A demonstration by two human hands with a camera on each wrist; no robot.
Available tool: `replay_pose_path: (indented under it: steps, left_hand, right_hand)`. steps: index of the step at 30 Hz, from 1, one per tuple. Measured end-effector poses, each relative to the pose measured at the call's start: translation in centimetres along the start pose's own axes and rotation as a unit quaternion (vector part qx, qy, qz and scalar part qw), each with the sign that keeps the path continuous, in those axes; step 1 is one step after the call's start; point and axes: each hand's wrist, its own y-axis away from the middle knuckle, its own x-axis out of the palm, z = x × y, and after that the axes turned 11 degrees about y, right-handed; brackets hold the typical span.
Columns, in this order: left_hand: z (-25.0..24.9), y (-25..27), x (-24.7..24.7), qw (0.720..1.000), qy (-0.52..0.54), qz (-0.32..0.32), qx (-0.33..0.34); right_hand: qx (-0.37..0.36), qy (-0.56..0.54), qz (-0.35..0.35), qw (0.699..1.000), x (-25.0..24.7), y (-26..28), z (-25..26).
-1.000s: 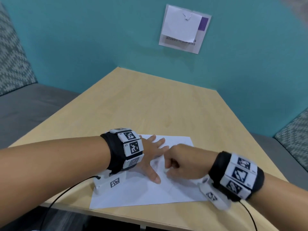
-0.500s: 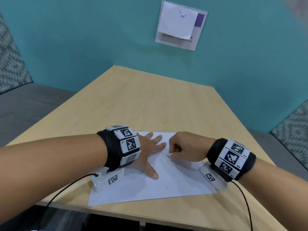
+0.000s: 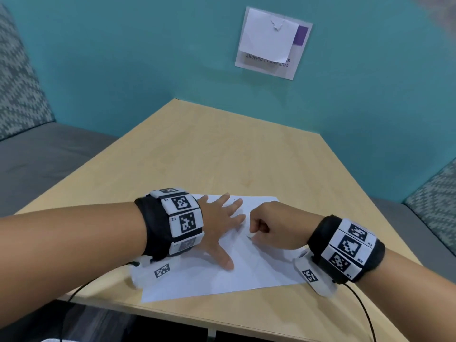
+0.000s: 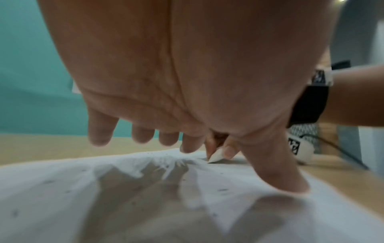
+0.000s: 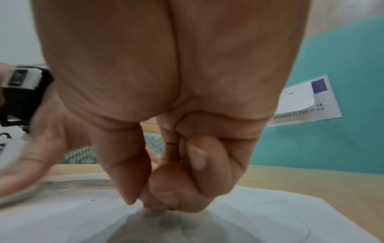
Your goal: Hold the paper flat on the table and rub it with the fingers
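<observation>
1. Since the earlier frame, the right hand had slid up the paper toward the spread left hand.
2. Left grip lay flat, fingers splayed, pinning the paper to the bench.
3. Right grip was curled, pinching a small white pointed piece — likely chalk or an eraser.
4. Best to keep the left palm pressing firmly and the strokes short — the paper already puckered near the tip.

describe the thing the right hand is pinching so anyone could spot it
On the light wooden table lies a white paper sheet, pressed flat by the left hand. The right hand pinches a small pale pointed piece, tip on the sheet, the only thing held rather than lying flat.
</observation>
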Motion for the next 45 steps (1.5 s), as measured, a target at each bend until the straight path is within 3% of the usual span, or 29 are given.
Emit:
replay_pose_path:
  steps: [2,5,10,15,19,24,29,33,38,42,45]
  left_hand:
    - [0.2,0.9,0.0,0.999,0.014,0.045,-0.01]
    - [0.6,1.5,0.4,0.998,0.023,0.059,-0.013]
    - [0.4,1.4,0.6,0.998,0.043,0.051,-0.001]
    - [0.4,1.3,0.6,0.998,0.036,0.05,-0.009]
    - [0.4,1.4,0.6,0.998,0.04,0.044,0.0]
    - [0.4,1.1,0.6,0.998,0.031,0.05,-0.011]
    - [0.7,1.3,0.5,0.998,0.051,0.043,0.006]
    - [0.8,0.9,0.9,0.999,0.026,0.045,-0.011]
    - [1.0,0.9,0.9,0.998,0.035,0.048,-0.014]
    - [0.7,1.1,0.7,0.998,0.035,0.049,-0.02]
    - [0.7,1.2,0.6,0.998,0.033,0.049,-0.019]
  right_hand:
    - [0.006,-0.001,-0.005,1.0,-0.1,-0.1,-0.2]
    - [-0.01,-0.009,0.001,1.0,-0.2,0.1,0.6]
    - [-0.113,-0.009,0.031,0.993,0.7,1.4,4.2]
    - [-0.04,0.011,0.011,0.999,-0.5,-0.3,1.9]
    - [-0.113,0.004,0.028,0.993,0.5,0.7,4.0]
    - [-0.033,0.007,0.006,0.999,-0.8,-0.7,1.8]
    - [-0.116,0.001,0.035,0.993,0.1,0.7,4.2]
    - [-0.025,0.008,0.006,1.0,-0.7,-0.4,1.4]
    - [-0.095,-0.01,0.033,0.995,1.0,1.7,3.4]
    - [-0.021,-0.006,0.006,1.0,-0.1,0.6,0.8]
    - [-0.061,0.0,0.02,0.998,0.7,1.7,2.3]
